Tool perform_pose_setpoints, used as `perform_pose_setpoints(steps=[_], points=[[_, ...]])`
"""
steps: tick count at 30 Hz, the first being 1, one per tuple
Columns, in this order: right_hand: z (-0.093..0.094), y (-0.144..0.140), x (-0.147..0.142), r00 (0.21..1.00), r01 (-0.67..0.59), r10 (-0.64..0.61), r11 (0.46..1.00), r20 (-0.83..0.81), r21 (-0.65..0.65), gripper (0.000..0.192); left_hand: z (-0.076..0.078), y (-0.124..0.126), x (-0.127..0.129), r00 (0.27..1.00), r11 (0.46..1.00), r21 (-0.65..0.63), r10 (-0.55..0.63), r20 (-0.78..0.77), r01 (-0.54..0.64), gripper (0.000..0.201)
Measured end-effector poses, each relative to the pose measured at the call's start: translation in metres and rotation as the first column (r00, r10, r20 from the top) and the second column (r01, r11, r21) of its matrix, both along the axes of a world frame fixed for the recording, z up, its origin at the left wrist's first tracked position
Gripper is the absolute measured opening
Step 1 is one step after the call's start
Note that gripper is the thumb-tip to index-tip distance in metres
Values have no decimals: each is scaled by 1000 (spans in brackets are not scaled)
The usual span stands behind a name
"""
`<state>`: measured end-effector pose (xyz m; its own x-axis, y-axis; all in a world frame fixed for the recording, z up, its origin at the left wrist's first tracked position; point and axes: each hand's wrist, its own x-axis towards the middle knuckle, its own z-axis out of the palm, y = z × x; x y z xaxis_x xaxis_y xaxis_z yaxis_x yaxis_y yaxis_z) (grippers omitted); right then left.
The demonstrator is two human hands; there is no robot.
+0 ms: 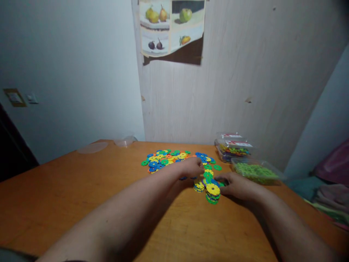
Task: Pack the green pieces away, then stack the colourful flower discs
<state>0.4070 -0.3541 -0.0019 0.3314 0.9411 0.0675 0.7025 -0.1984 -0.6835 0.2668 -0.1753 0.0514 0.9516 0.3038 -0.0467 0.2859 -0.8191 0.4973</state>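
Note:
A pile of notched plastic flower discs (pixel 165 159) in blue, green, yellow and orange is spread over the middle of the table. My left hand (pixel 194 166) reaches across in front of the pile, fingers curled in; whatever is between them is hidden. To its right, my right hand (pixel 231 183) has thumb and fingers around the side of a cluster of stacked discs. The nearest stack, topped by a yellow disc (pixel 213 189), stands at its fingertips. A smaller yellow stack (pixel 199 187) is left of it, partly under my left wrist.
Beyond my right hand, an uncovered clear tray (pixel 275 176) holds light green pieces. Lidded clear boxes (pixel 234 144) of colourful pieces are stacked behind it. A flat translucent lid (pixel 92 147) and a clear container (pixel 124 141) lie at the far left of the wooden table (pixel 191 233).

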Motion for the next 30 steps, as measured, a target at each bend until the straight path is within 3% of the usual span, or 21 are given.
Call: perform_pose_setpoints(steps=[11,16,23,26,30], points=[[4,5,-7,1000,-5,5,999,-6,-35,27,0,-12,28,974,996,37,-66,-215,75,13],[5,7,-9,998,-26,26,1000,-55,-8,25,1,-16,31,958,995,-52,-101,-268,91,14],[5,7,-8,988,-79,81,997,-134,14,31,-9,-13,38,957,949,-314,-92,-277,1,15],[4,8,-9,985,-84,86,996,-151,13,29,-12,-13,39,968,945,-328,-68,-243,-16,14],[3,9,-8,999,-35,34,999,-41,-30,27,-11,-13,34,978,957,-288,-63,-200,2,9]])
